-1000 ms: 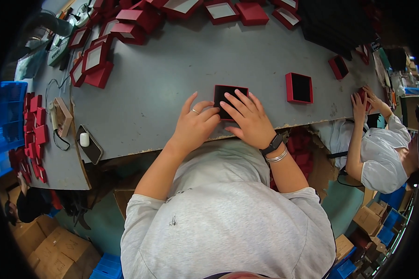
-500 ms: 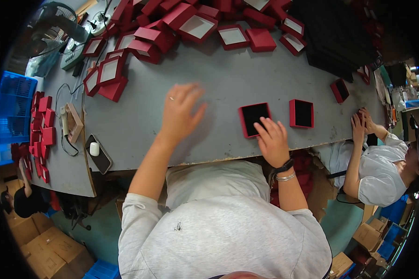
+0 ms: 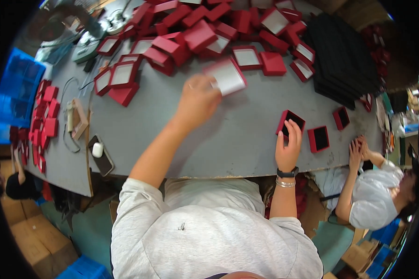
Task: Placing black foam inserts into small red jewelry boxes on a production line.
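Since the earlier frame, the left hand (image 3: pixel 198 101) has travelled out to the heap of red boxes (image 3: pixel 198 35) and now has a white-lined box (image 3: pixel 233 83) with it; the black-lined box (image 3: pixel 292 116) has slid rightward under the right hand (image 3: pixel 288 148).

From the head view, the left forearm reaches forward and slightly inward over the grey table (image 3: pixel 139 125), knuckles up, fingers curled and closed on the near left side of the white-lined box, which sits tilted just short of the heap. The right forearm points nearly straight ahead, fingers extended and lightly bent over the black-lined box, thumb alongside its left corner; whether they pinch its wall, I cannot tell. Just beside it lies a second black-lined one (image 3: pixel 318 139).

Motion blurs the left fingers and the edge they hold, so the exact contact is unclear. Right fingertips cover part of the black lining. At the top, the picture cuts off the heap.
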